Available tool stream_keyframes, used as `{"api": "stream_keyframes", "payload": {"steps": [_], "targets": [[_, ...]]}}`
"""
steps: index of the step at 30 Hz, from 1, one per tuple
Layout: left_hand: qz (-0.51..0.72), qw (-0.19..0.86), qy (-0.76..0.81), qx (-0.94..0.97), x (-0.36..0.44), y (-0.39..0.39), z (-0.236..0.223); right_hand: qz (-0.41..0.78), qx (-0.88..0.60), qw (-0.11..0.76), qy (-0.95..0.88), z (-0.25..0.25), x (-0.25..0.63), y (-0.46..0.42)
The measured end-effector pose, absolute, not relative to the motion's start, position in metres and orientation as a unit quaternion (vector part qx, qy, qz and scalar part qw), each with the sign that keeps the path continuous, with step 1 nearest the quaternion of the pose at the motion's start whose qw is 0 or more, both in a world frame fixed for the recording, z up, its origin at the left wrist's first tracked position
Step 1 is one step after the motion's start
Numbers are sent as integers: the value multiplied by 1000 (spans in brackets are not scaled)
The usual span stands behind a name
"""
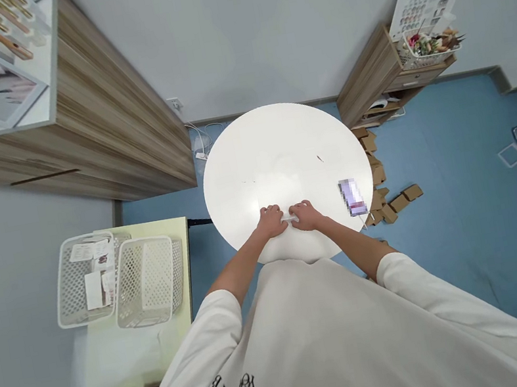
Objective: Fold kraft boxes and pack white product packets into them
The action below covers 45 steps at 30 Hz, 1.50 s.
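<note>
Near the front edge of a round white table (277, 130), both hands are close together. My left hand (272, 220) is closed, its fingers curled on the left end of a thin white strip (288, 217). The right end of that strip is under the fingers of my right hand (306, 216), also closed. Only a short length shows between the hands; whether it is rolled or folded paper I cannot make out. A blurred purple phone-like object (352, 197) lies on the table to the right, with a white cable below it.
To the left, two white baskets (146, 281) stand on a pale yellow table (117, 358), one holding papers. Wooden cabinets (119, 111) rise behind on the left. Brown cardboard boxes (384, 198) lie on the floor at right, near a small shelf (369, 80) bearing a flower basket (427, 47).
</note>
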<state>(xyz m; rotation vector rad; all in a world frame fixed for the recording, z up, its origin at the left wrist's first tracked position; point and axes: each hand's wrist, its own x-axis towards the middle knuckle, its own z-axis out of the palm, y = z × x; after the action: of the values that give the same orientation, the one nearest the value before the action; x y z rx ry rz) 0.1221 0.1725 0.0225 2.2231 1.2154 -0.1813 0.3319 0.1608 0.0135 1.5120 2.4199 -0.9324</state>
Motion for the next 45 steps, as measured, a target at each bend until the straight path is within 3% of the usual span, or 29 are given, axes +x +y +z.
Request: {"api": "stream_keyframes", "payload": {"steps": [9,16,22,33,39,45], "targets": [[-16,255,537,804,139,198,6,-258,674,11,692,12,332,161],[-69,268,531,801,143,207,0,-320,748,21,581,6,344,156],[-62,268,526,805,140,201,-5,-361,788,16,498,-1,337,162],[-41,213,508,834,143,178,1,-294,851,16,434,-12,309,170],[-81,241,465,848,135,150,11,-282,869,26,405,-13,301,170],[-86,276,456,842,128,150,13,-349,847,-3,402,-12,308,175]]}}
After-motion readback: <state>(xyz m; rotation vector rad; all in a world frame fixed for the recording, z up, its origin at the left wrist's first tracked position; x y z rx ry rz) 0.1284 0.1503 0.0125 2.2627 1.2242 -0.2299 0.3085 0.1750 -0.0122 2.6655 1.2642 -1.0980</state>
